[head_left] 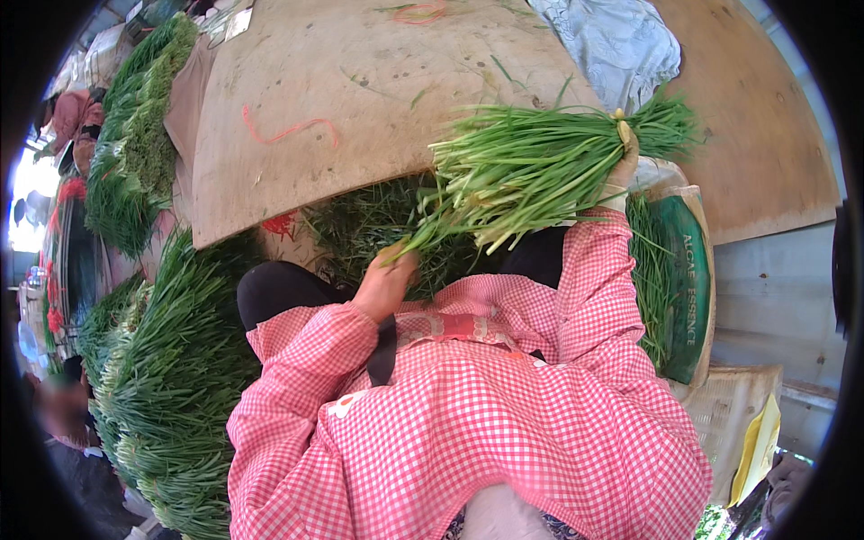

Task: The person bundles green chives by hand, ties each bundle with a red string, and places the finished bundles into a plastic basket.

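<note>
A thick bunch of green chives (531, 166) lies across my right hand (625, 155), its pale cut ends spread toward the left and its leafy tips past the hand on the right. The fingers of that hand wrap round the bunch near the tips, over the near edge of the board. My left hand (387, 281) is lower and to the left, closed on a few chive stalks (430, 230) that hang down from the bunch's cut ends. Both arms wear pink checked sleeves.
Ahead is a wooden board (360, 81) with a pink string (288, 133) and loose leaf scraps. Cut leaves (373, 225) heap below its edge. Chives pile high at left (180, 360). A green sack (679, 288) stands at right, near a pale blue cloth (612, 45). Other people are at far left.
</note>
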`<action>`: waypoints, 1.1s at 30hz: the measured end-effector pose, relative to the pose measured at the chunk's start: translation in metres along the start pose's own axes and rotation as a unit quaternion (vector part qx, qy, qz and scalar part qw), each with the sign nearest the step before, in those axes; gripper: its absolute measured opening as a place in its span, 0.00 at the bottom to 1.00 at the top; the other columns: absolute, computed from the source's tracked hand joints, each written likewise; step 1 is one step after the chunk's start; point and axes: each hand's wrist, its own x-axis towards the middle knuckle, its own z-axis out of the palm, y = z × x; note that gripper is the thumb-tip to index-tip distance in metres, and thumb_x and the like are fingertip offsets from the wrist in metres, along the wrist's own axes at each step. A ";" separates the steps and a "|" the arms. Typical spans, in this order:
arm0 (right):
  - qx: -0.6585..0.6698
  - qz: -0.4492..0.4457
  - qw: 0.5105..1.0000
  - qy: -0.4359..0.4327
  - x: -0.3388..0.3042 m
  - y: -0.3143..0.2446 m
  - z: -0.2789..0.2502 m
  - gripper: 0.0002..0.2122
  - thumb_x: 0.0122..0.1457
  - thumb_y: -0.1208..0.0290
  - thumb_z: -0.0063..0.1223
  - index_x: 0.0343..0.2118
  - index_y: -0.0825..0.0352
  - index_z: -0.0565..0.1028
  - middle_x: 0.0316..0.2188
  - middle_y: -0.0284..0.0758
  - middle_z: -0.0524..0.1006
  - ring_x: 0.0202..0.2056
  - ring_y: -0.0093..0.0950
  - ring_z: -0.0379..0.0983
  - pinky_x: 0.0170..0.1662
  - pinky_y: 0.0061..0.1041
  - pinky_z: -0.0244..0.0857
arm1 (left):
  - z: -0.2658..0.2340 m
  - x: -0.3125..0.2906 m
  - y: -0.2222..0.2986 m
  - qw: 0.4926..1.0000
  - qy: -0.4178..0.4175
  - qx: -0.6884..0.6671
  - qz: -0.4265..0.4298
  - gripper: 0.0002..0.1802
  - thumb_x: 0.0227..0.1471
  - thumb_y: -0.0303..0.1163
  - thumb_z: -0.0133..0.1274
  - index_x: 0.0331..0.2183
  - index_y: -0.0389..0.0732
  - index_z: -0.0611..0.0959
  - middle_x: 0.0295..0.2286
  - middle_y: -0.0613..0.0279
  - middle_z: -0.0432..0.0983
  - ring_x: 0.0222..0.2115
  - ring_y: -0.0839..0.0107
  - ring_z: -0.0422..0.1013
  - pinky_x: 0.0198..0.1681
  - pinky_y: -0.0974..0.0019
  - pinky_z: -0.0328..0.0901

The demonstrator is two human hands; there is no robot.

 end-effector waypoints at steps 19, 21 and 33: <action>0.168 0.065 0.914 -0.363 0.021 0.009 -0.019 0.17 0.50 0.68 0.49 0.44 0.67 0.71 0.32 0.31 0.73 0.37 0.24 0.68 0.41 0.31 0.65 | 0.035 0.018 0.035 0.869 0.014 -0.481 -0.115 0.18 0.52 0.32 0.48 0.46 0.42 0.69 0.36 0.62 0.72 0.33 0.74 0.69 0.34 0.70 0.66; 0.187 0.019 0.948 -0.255 0.000 0.010 -0.004 0.17 0.51 0.68 0.48 0.44 0.67 0.70 0.32 0.30 0.73 0.38 0.24 0.68 0.43 0.31 0.64 | 0.002 0.009 0.018 0.769 -0.006 -0.633 -0.088 0.07 0.51 0.22 0.48 0.33 0.42 0.70 0.23 0.68 0.63 0.17 0.84 0.56 0.17 0.81 0.53; 0.160 0.050 0.924 -0.343 0.013 0.003 -0.019 0.16 0.52 0.66 0.50 0.43 0.67 0.70 0.33 0.29 0.72 0.39 0.24 0.67 0.45 0.32 0.63 | -0.001 0.029 0.006 0.875 -0.082 -0.461 -0.126 0.26 0.52 0.45 0.49 0.50 0.44 0.67 0.42 0.64 0.68 0.42 0.68 0.65 0.48 0.61 0.60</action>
